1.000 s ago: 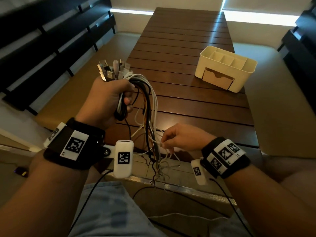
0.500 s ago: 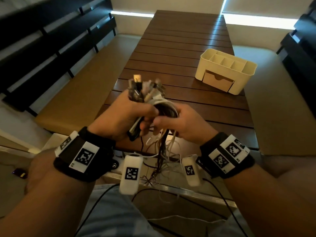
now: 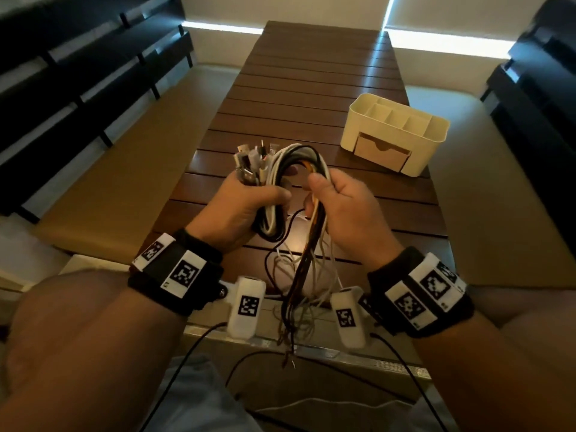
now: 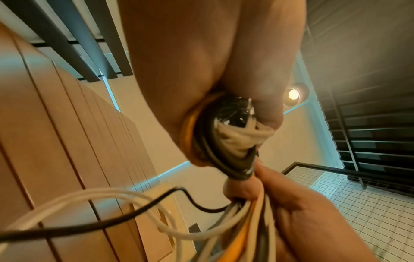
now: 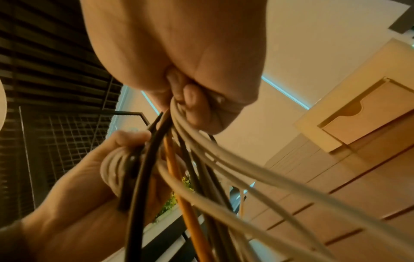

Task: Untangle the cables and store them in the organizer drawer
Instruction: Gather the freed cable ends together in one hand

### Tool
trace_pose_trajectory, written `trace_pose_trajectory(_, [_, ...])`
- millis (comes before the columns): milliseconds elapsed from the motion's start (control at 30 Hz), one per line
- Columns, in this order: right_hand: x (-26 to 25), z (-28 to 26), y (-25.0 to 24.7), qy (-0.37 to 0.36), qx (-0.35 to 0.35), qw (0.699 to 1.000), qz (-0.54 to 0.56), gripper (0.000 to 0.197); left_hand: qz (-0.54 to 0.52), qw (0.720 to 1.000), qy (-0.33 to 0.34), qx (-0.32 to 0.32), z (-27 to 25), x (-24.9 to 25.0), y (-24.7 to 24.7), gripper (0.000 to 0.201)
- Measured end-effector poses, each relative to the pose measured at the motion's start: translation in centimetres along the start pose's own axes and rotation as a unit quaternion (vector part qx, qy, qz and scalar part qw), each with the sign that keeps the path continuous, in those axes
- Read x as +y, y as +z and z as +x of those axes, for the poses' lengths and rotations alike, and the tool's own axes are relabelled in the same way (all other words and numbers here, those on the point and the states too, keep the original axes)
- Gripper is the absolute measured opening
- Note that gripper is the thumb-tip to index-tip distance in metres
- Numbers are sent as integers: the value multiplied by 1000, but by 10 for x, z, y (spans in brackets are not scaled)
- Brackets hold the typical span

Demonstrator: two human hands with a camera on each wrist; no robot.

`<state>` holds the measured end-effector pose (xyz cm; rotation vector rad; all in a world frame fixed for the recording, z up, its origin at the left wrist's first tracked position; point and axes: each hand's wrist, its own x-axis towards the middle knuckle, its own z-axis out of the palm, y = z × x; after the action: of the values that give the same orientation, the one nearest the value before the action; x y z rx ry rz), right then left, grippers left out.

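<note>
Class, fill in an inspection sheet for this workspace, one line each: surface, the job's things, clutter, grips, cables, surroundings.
Surface: dark slatted wooden table, bare at its far end.
Job's things: cream organizer stands on the table to the right; its drawer is closed.
Clutter: nothing seen.
Grips: left hand grips the bundle just below the plugs; right hand grips the looped-over strands.
Cables: white, black and orange cable bundle arches between both hands; plugs stick up; loose ends hang past the table edge.
Surroundings: benches on both sides, dark slatted backrests, bright strip along the far wall.
</note>
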<state>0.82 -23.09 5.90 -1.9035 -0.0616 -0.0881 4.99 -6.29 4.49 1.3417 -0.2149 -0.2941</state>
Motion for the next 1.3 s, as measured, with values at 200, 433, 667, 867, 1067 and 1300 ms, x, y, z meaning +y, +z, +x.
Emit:
trace_pose_trajectory(200, [2,8,-2,2,-3,999,-40,30,-70,996,6,-50,11,-8,11,39])
trace_pose_trajectory(433, [7,10,9,-18,-30,995,-90,39,-98,995,-11,0,0,-21,11,36])
trace_pose_trajectory(667, [5,8,10,-126,-33,969,-210,44,-75,997,-7,-29,-6,-19,9,27])
trace_pose_trajectory(867, [4,15,-8,-70,-87,987,-119,34,-79,996,-15,-39,-11,-20,5,36])
trace_pose_trajectory(1067, [7,19,-15,-110,-117,971,-179,40,-39,997,19,-61,-13,-16,10,37])
trace_pose_trajectory(1300, [13,19,-6,-157,19,977,-142,10,71,992,76,-72,-12,-13,11,21])
